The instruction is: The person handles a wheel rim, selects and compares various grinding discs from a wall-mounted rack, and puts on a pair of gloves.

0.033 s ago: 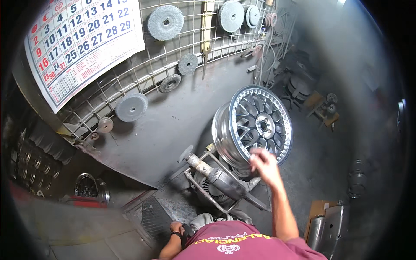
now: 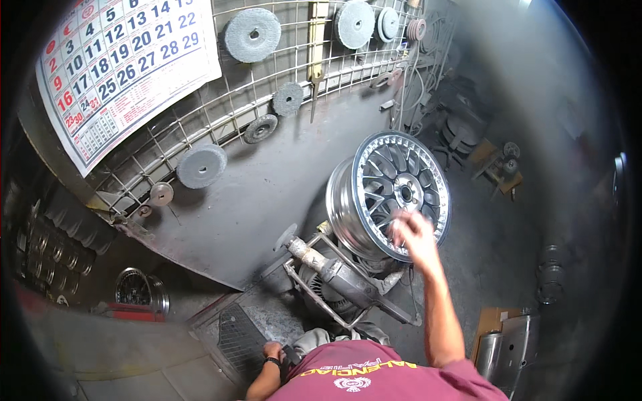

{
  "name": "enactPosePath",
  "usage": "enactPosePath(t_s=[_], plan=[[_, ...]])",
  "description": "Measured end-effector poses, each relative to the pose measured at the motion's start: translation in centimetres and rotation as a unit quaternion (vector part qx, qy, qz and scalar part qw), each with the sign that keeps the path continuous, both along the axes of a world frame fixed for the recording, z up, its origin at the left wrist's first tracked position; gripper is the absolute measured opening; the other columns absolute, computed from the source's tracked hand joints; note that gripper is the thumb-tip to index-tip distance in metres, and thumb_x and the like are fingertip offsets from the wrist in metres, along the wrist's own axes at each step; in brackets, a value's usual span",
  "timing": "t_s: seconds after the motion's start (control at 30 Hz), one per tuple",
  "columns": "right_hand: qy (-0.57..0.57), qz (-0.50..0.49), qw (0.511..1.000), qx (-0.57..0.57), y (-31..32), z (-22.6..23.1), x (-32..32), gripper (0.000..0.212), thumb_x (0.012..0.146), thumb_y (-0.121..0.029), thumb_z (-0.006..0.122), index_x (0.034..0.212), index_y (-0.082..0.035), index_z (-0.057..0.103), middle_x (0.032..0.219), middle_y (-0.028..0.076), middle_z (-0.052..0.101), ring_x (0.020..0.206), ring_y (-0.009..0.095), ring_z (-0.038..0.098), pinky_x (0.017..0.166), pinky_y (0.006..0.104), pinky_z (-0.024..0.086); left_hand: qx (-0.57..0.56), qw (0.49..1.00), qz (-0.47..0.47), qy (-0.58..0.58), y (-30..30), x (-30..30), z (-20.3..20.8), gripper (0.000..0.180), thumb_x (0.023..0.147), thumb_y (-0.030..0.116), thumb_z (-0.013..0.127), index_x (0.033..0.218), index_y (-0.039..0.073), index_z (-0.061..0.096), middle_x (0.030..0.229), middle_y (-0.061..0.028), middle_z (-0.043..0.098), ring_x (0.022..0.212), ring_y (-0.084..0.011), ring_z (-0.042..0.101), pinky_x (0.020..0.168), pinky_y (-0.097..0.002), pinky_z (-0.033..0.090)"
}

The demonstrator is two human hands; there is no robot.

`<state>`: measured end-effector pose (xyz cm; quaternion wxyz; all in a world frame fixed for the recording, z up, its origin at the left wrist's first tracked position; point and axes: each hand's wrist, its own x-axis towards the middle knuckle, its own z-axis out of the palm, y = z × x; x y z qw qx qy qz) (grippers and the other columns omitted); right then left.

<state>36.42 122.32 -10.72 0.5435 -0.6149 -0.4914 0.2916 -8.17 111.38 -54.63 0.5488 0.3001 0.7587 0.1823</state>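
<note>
Head view —
Chrome wheel: polished silver alloy wheel rim with a mesh of spokes (image 2: 394,194) stands on its edge on the grey floor, face turned toward me, leaning near the motor stand so that I can reach its face from where I crouch.
Right hand: my right hand (image 2: 412,235) is stretched out to the lower lip of the rim and lies against it; it is blurred, so I cannot tell how far the fingers are closed or whether they hold anything.
Left hand: my left hand (image 2: 273,351), black band at the wrist, is low by my knee at the edge of a dark ribbed mat (image 2: 237,337); the fingers look curled, but what they grip, if anything, I cannot tell.
Motor stand: grey, dust-caked polishing motor with a long spindle on a metal tube frame (image 2: 334,277) sits between me and the rim, its spindle end pointing up and left, just beside the rim's barrel.
Wire rack: grey wire grid on the wall (image 2: 200,127) carries round grey buffing discs (image 2: 200,166), hung flat where they can be picked off.
Wall sheet: white paper calendar with red and blue figures (image 2: 127,67) hangs over the grid's upper left.
Containers: shiny metal bin (image 2: 511,347) at lower right, beside a brown cardboard piece; its contents are hidden.
Second wheel: dark spoked rim (image 2: 140,291) lies at far left, well apart.
</note>
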Motion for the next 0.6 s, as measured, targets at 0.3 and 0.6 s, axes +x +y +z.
enactPosePath(t_s=[0.3,0.6], plan=[[0.027,-0.060,0.985,0.159,25.1,19.0,13.8,0.047,0.087,-0.029,0.078,0.119,0.001,0.061,0.097,0.005,0.067,0.076,0.011,0.064,0.061,0.0235,0.054,-0.009,0.964,0.194,-0.182,1.3,1.6,3.6,0.033,0.090,0.017,0.058,0.121,0.008,0.051,0.113,-0.0137,0.057,0.093,-0.0350,0.065,0.069,-0.0500,0.057],[-0.052,-0.155,0.973,0.161,41.0,24.7,18.6,0.107,0.063,-0.053,0.088,0.133,0.016,0.047,0.125,0.028,0.059,0.107,0.031,0.063,0.080,0.0425,0.055,-0.013,0.950,0.194,-0.245,-7.0,-4.1,-0.3,0.016,0.090,0.032,0.054,0.089,0.017,0.056,0.081,-0.0032,0.052,0.078,-0.0311,0.056,0.063,-0.0583,0.049]])
